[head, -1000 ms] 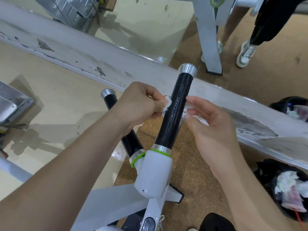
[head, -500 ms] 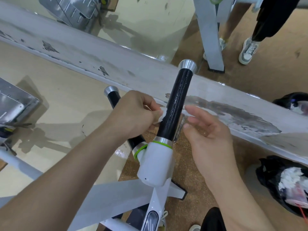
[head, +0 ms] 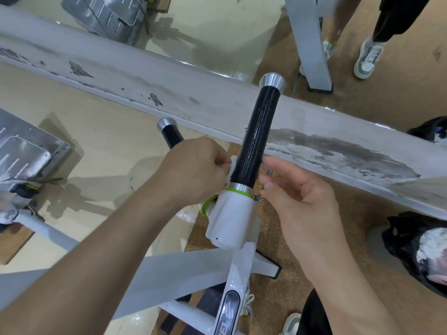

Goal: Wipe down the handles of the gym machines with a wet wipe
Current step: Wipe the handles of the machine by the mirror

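Observation:
A black handle (head: pixel 256 139) with a silver end cap rises from a white machine arm (head: pixel 231 218) ringed in green. My left hand (head: pixel 196 170) pinches a white wet wipe (head: pixel 231 169) against the handle's left side, just above the silver collar. My right hand (head: pixel 294 197) sits on the handle's right side near its base, fingers curled by the wipe's hidden far end; I cannot tell whether they hold it. A second black handle (head: pixel 170 135) pokes out behind my left hand, mostly hidden.
A worn grey beam (head: pixel 125 76) crosses behind the handles. A black bag holding used wipes (head: pixel 420 247) lies at the right. Another person's legs and sneakers (head: pixel 367 56) stand at the top right beside a grey post (head: pixel 309 42). Grey machine parts (head: pixel 21 153) are at the left.
Both hands have slid the wipe down the handle from its middle to just above the collar. The view has shifted slightly.

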